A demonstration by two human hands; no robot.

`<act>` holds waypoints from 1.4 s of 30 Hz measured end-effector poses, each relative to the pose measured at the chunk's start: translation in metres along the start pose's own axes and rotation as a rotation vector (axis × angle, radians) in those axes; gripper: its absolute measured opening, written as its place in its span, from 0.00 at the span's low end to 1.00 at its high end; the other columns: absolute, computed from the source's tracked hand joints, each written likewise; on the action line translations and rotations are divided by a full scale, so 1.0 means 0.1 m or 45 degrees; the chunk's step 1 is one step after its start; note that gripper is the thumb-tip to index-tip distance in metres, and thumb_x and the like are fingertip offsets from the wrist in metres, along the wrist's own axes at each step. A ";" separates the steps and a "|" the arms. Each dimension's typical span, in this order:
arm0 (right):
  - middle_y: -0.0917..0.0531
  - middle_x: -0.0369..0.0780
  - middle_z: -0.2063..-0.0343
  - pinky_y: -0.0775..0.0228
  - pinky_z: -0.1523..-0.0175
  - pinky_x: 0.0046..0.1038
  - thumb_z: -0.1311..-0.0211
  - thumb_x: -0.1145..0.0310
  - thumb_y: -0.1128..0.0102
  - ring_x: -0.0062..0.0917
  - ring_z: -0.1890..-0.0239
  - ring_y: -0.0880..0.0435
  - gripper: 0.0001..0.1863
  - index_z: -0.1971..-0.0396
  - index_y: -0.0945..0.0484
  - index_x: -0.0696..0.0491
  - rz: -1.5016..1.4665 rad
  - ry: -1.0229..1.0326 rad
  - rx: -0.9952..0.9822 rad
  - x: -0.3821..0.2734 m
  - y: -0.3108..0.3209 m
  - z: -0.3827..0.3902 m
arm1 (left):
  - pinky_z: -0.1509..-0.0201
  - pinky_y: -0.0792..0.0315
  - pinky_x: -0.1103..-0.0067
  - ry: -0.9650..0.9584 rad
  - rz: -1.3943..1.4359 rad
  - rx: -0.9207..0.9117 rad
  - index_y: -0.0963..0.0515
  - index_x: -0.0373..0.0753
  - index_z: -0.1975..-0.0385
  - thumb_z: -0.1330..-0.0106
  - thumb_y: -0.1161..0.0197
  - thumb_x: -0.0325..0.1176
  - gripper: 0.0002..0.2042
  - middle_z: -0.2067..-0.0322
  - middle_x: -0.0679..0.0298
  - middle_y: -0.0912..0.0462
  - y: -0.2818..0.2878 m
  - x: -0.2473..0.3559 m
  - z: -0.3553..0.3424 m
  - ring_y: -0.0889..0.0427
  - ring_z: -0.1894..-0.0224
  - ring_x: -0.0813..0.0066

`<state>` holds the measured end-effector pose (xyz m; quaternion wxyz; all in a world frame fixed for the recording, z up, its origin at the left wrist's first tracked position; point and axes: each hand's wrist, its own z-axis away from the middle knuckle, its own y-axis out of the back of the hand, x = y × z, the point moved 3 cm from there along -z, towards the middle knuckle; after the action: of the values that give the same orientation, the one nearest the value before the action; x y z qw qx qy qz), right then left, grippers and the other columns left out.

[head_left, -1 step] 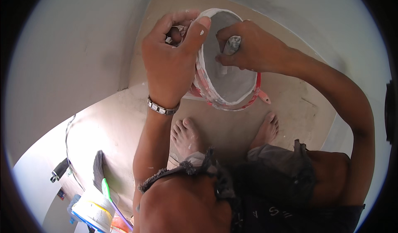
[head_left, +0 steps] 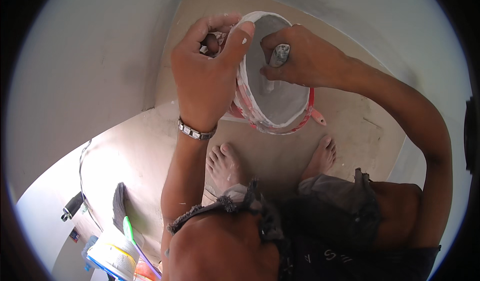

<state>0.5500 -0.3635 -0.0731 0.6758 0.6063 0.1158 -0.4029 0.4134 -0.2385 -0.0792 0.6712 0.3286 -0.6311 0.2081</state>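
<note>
In front of me a white-and-red bucket (head_left: 243, 93) is tilted, its rim crusted with white. Smooth grey paste or paint (head_left: 287, 103) shows inside. My left hand (head_left: 207, 66) grips the bucket's left rim, thumb pressed over the edge and fingers curled outside. Dried white flecks stick to that thumb and fingers. My right hand (head_left: 300, 56) is closed round the smeared grey handle (head_left: 280, 54) of a tool held over the bucket's mouth. The tool's working end is mostly hidden by the hand, so I cannot tell its kind.
A handle with a hole (head_left: 318, 117), pinkish red, sticks out beside the bucket. My bare feet (head_left: 223, 166) stand just below it. At lower left are a broom (head_left: 120, 206), a white bucket (head_left: 112, 256), a black cylindrical object (head_left: 73, 206) and a cable (head_left: 81, 166). Pale walls (head_left: 100, 66) close in around.
</note>
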 end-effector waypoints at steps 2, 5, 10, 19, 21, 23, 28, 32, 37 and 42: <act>0.15 0.45 0.71 0.20 0.68 0.32 0.44 0.62 0.27 0.28 0.69 0.12 0.17 0.61 0.16 0.58 0.108 -0.090 -0.014 0.08 0.04 0.03 | 0.63 0.31 0.86 0.014 -0.004 0.004 0.13 0.32 0.55 0.33 0.26 0.37 0.15 0.70 0.70 0.17 -0.03 0.03 0.02 0.24 0.68 0.86; 0.14 0.45 0.64 0.18 0.62 0.34 0.44 0.62 0.27 0.30 0.63 0.11 0.16 0.60 0.15 0.57 0.046 -0.526 -0.210 -0.22 0.44 0.05 | 0.67 0.32 0.84 -0.022 0.003 0.052 0.13 0.32 0.57 0.37 0.23 0.37 0.16 0.72 0.71 0.17 -0.01 0.01 0.03 0.31 0.72 0.87; 0.16 0.42 0.55 0.19 0.53 0.36 0.42 0.66 0.28 0.35 0.55 0.13 0.12 0.59 0.14 0.55 0.047 0.005 -0.112 -0.08 0.54 0.09 | 0.67 0.31 0.84 -0.023 0.037 0.033 0.13 0.32 0.57 0.37 0.23 0.37 0.16 0.72 0.70 0.17 -0.02 0.00 -0.05 0.29 0.72 0.87; 0.12 0.44 0.58 0.22 0.47 0.38 0.58 0.88 0.34 0.42 0.54 0.14 0.24 0.57 0.10 0.55 0.197 0.284 -0.413 0.05 0.01 -0.02 | 0.66 0.32 0.85 -0.016 0.062 0.008 0.14 0.31 0.56 0.37 0.24 0.37 0.16 0.72 0.71 0.18 -0.04 -0.01 -0.05 0.29 0.71 0.87; 0.13 0.43 0.55 0.21 0.48 0.38 0.49 0.83 0.33 0.42 0.53 0.14 0.19 0.56 0.10 0.52 0.341 0.309 -0.482 0.07 0.04 -0.01 | 0.66 0.33 0.85 -0.009 0.087 0.020 0.14 0.31 0.56 0.37 0.24 0.37 0.16 0.72 0.71 0.18 -0.01 -0.02 -0.05 0.30 0.71 0.87; 0.13 0.43 0.56 0.21 0.48 0.38 0.48 0.82 0.32 0.42 0.53 0.14 0.18 0.56 0.10 0.52 0.370 0.324 -0.500 0.01 0.13 0.01 | 0.66 0.33 0.86 0.009 0.097 0.029 0.14 0.31 0.56 0.37 0.24 0.37 0.16 0.72 0.71 0.18 0.03 -0.02 -0.04 0.31 0.71 0.87; 0.11 0.43 0.62 0.22 0.48 0.38 0.52 0.82 0.30 0.43 0.58 0.14 0.18 0.57 0.10 0.55 0.214 0.493 -0.341 -0.16 0.38 0.06 | 0.67 0.36 0.85 0.026 0.050 0.037 0.14 0.32 0.57 0.36 0.24 0.36 0.15 0.74 0.74 0.22 0.09 0.02 -0.05 0.33 0.72 0.87; 0.12 0.47 0.66 0.23 0.53 0.43 0.44 0.73 0.29 0.45 0.61 0.14 0.10 0.61 0.11 0.56 0.142 0.481 -0.128 0.06 0.09 0.09 | 0.68 0.38 0.85 -0.003 -0.061 0.028 0.14 0.34 0.57 0.35 0.25 0.36 0.13 0.74 0.76 0.25 0.06 0.02 -0.05 0.34 0.71 0.88; 0.13 0.51 0.73 0.20 0.56 0.43 0.42 0.63 0.33 0.47 0.69 0.13 0.13 0.64 0.13 0.58 -0.083 0.005 0.024 -0.01 0.10 0.17 | 0.67 0.39 0.87 -0.014 -0.023 0.065 0.15 0.33 0.55 0.33 0.26 0.35 0.13 0.72 0.76 0.26 0.09 0.04 0.07 0.34 0.70 0.88; 0.16 0.50 0.80 0.20 0.61 0.41 0.43 0.63 0.35 0.41 0.74 0.14 0.13 0.72 0.17 0.60 -0.145 -0.352 0.047 0.02 0.25 0.18 | 0.67 0.40 0.88 0.050 0.019 0.093 0.16 0.34 0.54 0.32 0.28 0.32 0.11 0.71 0.76 0.28 0.09 -0.01 0.16 0.35 0.70 0.89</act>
<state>0.5628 -0.3825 -0.0519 0.6500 0.5498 0.0486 -0.5224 0.3954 -0.2434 -0.0787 0.6695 0.3440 -0.6121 0.2424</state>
